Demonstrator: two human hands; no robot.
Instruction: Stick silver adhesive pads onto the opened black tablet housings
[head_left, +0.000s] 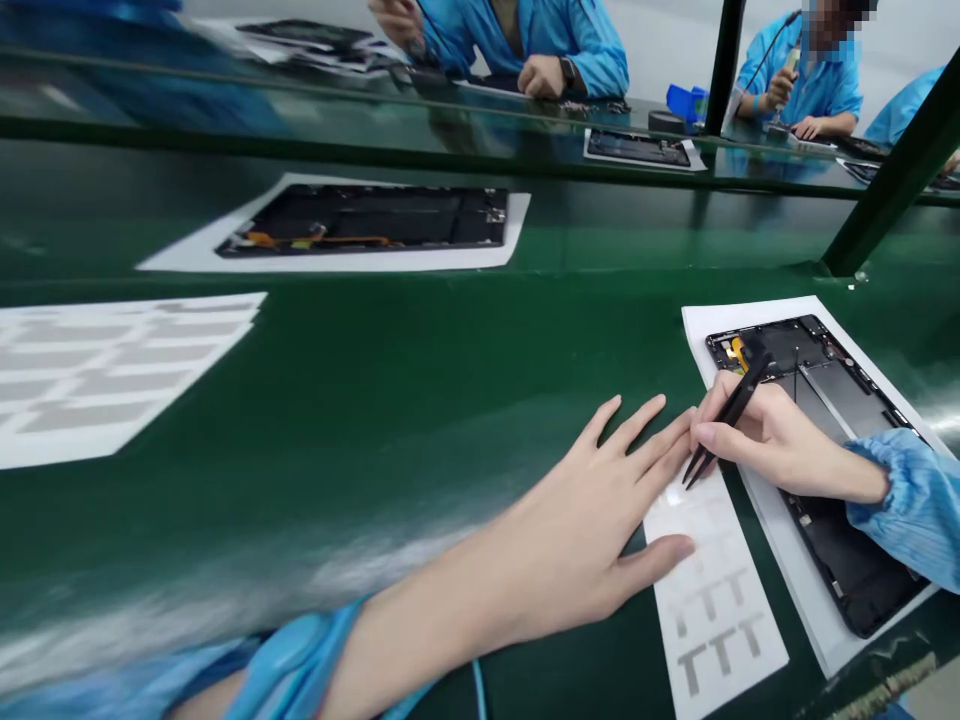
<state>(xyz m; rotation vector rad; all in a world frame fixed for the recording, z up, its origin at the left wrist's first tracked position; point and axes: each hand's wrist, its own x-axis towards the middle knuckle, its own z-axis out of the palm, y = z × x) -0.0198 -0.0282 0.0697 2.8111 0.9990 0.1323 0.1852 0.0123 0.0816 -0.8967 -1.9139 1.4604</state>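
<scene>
Right hand (772, 440): closed in a pinch on black tweezers (731, 415), above the tablet housing (832, 390).
Left hand (570, 530): open, fingers spread, holding nothing, on a printed label sheet (712, 610) just left of the housing.
Housing: lying on white paper (750, 480).

Our left hand (592, 520) lay flat and palm down, fingers spread toward the right, with our bare forearm (427, 630) stretched in from the lower left. Our right hand (780, 445) came in from the opposite side, its fingers (724, 420) curled into a tight pinch, just touching the left fingertips. A blue cuff (911, 500) gathered at our right wrist (862, 480).
</scene>
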